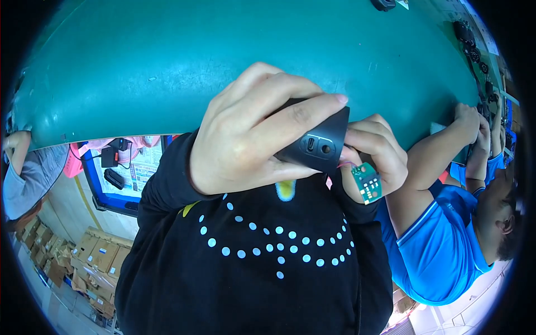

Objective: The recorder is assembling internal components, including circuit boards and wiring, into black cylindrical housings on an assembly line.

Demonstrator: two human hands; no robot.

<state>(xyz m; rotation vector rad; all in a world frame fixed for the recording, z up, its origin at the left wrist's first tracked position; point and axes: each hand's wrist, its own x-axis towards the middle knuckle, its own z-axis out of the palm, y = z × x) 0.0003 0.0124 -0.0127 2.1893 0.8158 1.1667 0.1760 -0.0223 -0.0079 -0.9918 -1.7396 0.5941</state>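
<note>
My left hand (251, 131) is wrapped round a black plastic housing (334, 125), its fingers over the top and the thumb below. An oval panel on the housing's side carries a small slot-shaped port and a round hole. Beside the housing's right end, my right hand (385, 148) is curled with its fingertips close to that end. A small green circuit board (365, 183) sits against the right hand's fingers. A thin reddish wire (344, 164) runs between the board and the housing. What the right fingertips pinch inside the housing's end is hidden.
Ahead lies a green tabletop (167, 61). A black object (383, 4) rests at its far edge. A co-worker in a blue shirt (441, 245) sits close on my right; another person's arm (19, 151) shows at far left. A blue-framed tray (120, 204) holds black parts. Cardboard boxes (95, 254) are stacked lower left.
</note>
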